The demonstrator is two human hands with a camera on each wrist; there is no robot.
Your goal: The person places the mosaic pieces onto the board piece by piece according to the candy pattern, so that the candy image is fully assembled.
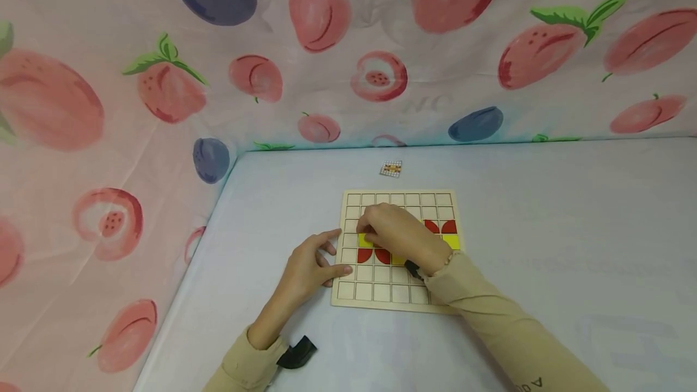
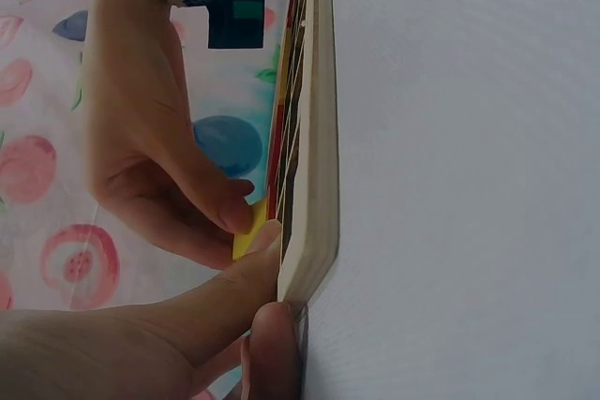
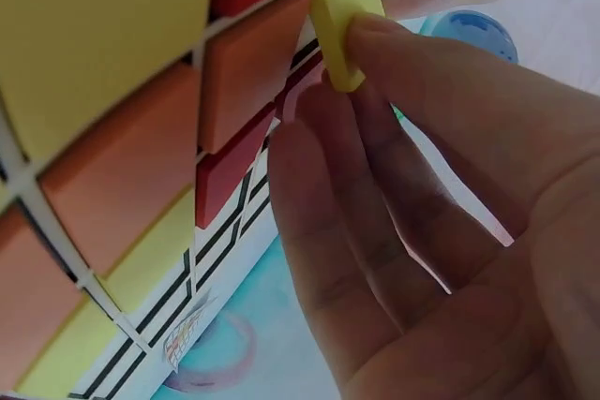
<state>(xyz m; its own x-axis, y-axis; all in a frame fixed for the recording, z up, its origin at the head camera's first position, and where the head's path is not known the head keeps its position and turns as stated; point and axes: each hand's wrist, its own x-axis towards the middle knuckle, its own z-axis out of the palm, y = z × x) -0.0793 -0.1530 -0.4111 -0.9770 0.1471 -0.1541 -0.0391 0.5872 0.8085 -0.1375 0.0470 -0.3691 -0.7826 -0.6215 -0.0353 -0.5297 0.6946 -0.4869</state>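
A square wooden grid board lies on the table with red, yellow and orange tiles in its middle rows. Over its left part, my right hand pinches a small yellow tile between thumb and fingers; the tile stands tilted at the board's surface. Orange tiles sit beside it in the right wrist view. At the board's left edge, my left hand rests with its thumb on the board and its index finger touching the rim. My right hand hides part of the pattern.
A small printed pattern card lies on the white table behind the board. Fruit-print cloth rises at the back and left. Each sleeve has a dark device at the cuff.
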